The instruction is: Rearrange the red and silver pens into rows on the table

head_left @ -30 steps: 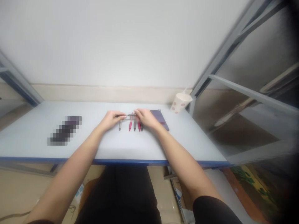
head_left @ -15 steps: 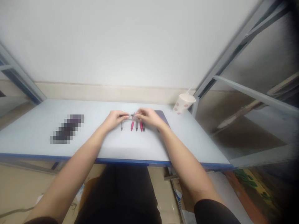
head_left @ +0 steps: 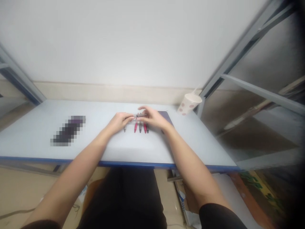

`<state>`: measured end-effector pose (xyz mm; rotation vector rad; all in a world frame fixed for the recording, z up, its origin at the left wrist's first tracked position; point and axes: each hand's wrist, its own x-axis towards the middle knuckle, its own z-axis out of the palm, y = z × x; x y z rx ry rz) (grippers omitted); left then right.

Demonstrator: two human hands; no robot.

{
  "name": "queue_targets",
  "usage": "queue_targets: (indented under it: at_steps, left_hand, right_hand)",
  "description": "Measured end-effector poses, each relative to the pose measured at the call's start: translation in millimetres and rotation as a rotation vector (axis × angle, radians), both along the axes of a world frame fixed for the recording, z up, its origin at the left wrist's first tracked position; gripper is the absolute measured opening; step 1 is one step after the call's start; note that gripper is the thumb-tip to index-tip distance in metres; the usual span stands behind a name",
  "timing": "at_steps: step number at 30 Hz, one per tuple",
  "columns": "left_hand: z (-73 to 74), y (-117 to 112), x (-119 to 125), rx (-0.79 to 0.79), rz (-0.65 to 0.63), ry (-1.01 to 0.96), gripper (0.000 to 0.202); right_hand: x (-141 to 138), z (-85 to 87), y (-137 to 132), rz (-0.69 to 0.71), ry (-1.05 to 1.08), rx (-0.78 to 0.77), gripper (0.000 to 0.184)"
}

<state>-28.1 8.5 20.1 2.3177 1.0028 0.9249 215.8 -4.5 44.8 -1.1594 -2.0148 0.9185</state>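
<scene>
Both my hands meet over a row of several pens (head_left: pixel 140 128) lying side by side on the pale table (head_left: pixel 119 146); red and grey barrels show. My left hand (head_left: pixel 119 121) is curled, its fingertips pinching one end of a thin dark pen (head_left: pixel 137 116) held crosswise above the row. My right hand (head_left: pixel 153 118) pinches the other end with thumb and forefinger, its other fingers lifted. A dark purple flat case (head_left: pixel 166 117) lies just behind my right hand, partly hidden by it.
A spotted paper cup (head_left: pixel 189 104) with a straw stands at the table's back right corner. A blurred dark object (head_left: pixel 68 130) lies to the left. Grey metal frame bars (head_left: pixel 238 47) rise at right, and another at far left. The table's blue front edge (head_left: pixel 133 164) is close to my lap.
My hands have drawn closer together on the crosswise pen, and the free fingers of my right hand have lifted. The view has shifted slightly.
</scene>
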Motion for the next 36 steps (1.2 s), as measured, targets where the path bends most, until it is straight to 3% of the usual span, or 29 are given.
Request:
queue_targets:
  at_steps: [5, 11, 16, 19, 22, 26, 30, 36]
  left_hand:
    - [0.8, 0, -3, 0.078, -0.038, 0.064, 0.032]
    - [-0.8, 1, -4, 0.364, -0.105, 0.222, 0.034]
    - [-2.8, 3, -3, 0.426, -0.072, 0.165, 0.029]
    - [-4.2, 8, -4, 0.351, 0.170, -0.068, 0.028]
    - [-4.1, 16, -7, 0.112, 0.390, -0.325, 0.025]
    - [-0.4, 20, -5, -0.241, 0.305, -0.574, 0.018]
    - [4.3, 15, 1, -0.309, 0.237, -0.739, 0.024]
    - [5.1, 10, 4, -0.448, 0.123, -0.781, 0.024]
  right_hand:
    - [-1, 4.7, -6, 0.094, -0.044, -0.106, 0.034]
    - [3, 10.1, -5, 0.164, -0.066, -0.170, 0.058]
    - [0, 9.2, -6, 0.142, 0.057, -0.246, 0.060]
    - [-7, 6.5, -8, 0.074, 0.177, -0.267, 0.057]
    - [-16, 3.0, -9, -0.026, 0.230, -0.199, 0.051]
    - [-23, -1.1, -13, -0.086, 0.161, -0.101, 0.035]
    - [-28, -2.6, -17, -0.089, 0.096, -0.047, 0.029]
    - [-36, -1.2, -22, 0.002, 0.101, -0.159, 0.039]
